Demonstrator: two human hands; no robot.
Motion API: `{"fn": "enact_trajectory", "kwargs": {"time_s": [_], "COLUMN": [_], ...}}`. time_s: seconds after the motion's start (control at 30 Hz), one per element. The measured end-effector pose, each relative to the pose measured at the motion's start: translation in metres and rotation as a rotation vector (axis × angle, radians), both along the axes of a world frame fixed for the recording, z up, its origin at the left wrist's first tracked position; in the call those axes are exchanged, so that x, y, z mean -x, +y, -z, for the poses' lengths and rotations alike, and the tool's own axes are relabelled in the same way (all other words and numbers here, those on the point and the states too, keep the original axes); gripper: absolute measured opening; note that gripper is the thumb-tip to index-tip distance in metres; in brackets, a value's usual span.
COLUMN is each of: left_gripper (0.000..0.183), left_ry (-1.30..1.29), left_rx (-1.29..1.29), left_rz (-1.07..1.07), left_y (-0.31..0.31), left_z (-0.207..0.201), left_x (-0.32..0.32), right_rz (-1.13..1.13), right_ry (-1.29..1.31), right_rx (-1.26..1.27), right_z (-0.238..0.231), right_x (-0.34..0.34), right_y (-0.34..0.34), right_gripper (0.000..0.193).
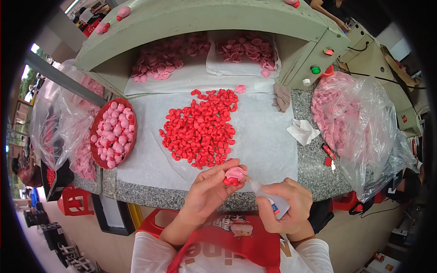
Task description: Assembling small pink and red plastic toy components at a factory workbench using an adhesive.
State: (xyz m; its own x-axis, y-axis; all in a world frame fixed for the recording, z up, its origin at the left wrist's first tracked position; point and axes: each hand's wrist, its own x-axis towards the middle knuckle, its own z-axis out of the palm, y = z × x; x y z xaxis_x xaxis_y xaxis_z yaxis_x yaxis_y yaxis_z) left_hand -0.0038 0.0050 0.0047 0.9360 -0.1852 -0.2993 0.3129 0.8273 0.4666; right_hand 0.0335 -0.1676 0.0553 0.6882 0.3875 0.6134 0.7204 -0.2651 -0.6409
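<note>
Pink piece pinched in left fingers, right fingers clasping glue bottle; red tray holds pink pieces.

We hold a small pink toy piece with a red part under it in our left hand, pinched between the fingertips just above the near edge of the granite counter. Our right hand grips a small clear squeeze bottle, its tip pointing at the pink piece and nearly touching it. Beyond our hands a heap of red pieces lies on a white sheet. To the left sits a red bowl filled with pink pieces. Clear bags of pink pieces stand at the right.
</note>
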Motion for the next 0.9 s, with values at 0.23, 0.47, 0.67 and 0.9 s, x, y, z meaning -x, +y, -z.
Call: {"fn": "enact_trajectory", "kwargs": {"time_s": [0.23, 0.47, 0.67, 0.9], "left_gripper": [0.042, 0.046, 0.040, 0.040], "left_ry": [-0.028, 0.006, -0.070, -0.079], "left_rx": [0.074, 0.033, 0.130, 0.132], "left_rz": [-0.001, -0.019, -0.018, -0.026], "left_y": [0.001, 0.001, 0.004, 0.005], "left_z": [0.005, 0.005, 0.009, 0.009], "left_x": [0.000, 0.000, 0.000, 0.000], "right_rz": [0.014, 0.014, 0.028, 0.062], "right_ry": [0.002, 0.017, 0.019, 0.033], "right_rx": [-0.002, 0.014, 0.018, -0.052], "right_z": [-0.001, 0.000, -0.001, 0.000], "right_x": [0.000, 0.002, 0.002, 0.004], "right_y": [-0.003, -0.007, -0.008, -0.003], "right_gripper": [0.028, 0.029, 0.028, 0.021]}}
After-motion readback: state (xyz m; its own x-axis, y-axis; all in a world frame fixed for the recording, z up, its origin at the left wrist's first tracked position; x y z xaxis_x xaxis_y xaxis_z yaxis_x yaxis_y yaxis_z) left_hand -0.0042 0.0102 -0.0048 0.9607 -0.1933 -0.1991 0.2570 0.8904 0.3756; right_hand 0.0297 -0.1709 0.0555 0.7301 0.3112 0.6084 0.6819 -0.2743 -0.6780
